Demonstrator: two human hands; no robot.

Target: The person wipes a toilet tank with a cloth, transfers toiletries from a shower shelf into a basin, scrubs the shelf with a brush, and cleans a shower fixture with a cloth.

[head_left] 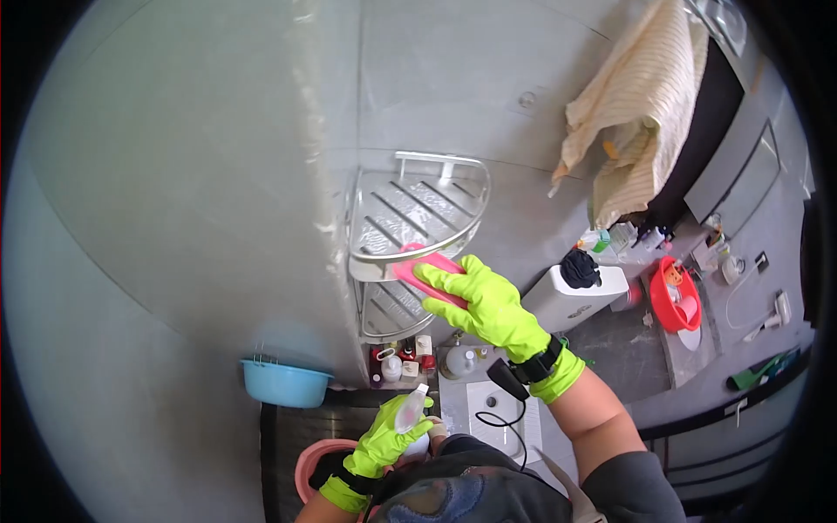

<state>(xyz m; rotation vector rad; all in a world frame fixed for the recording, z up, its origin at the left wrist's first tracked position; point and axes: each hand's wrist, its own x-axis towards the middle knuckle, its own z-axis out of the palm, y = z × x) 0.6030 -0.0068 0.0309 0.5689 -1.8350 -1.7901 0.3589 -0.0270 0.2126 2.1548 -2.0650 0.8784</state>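
My right hand (488, 305), in a yellow-green rubber glove, is closed on a pink cloth (427, 266). The cloth touches the front rim of the upper tier of a metal corner shelf (417, 209), whose slatted surface looks wet. A second, lower tier (394, 309) sits below it, partly hidden by the cloth and glove. Down near my body, my left hand (390, 440), gloved alike, grips a spray bottle (411, 410) with a pale head pointing up. The bottle's lower part is mostly covered by the glove.
Small bottles and boxes (401, 359) stand below the shelf. A blue basin (286, 383) is at the left wall, a pink basin (316, 466) beside my left arm. To the right are a toilet tank (571, 301), a red basin (674, 296) and a hanging striped cloth (641, 105).
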